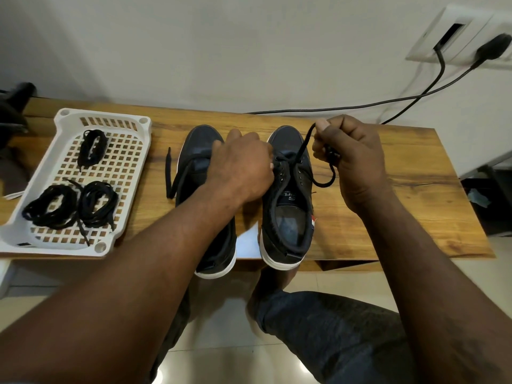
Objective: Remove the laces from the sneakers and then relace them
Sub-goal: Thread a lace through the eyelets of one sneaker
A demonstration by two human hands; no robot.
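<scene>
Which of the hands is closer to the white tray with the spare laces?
Left. The left hand lies over the gap between the sneakers, one sneaker away from the white tray. The right hand pinches the lace on the far side of the right sneaker.

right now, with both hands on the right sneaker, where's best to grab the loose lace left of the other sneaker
Pinch the loose lace just below its far tip, coming from above and the left. That stretch lies straight and flat on bare table, apart from the left sneaker and the tray, so fingers can close across it.
</scene>
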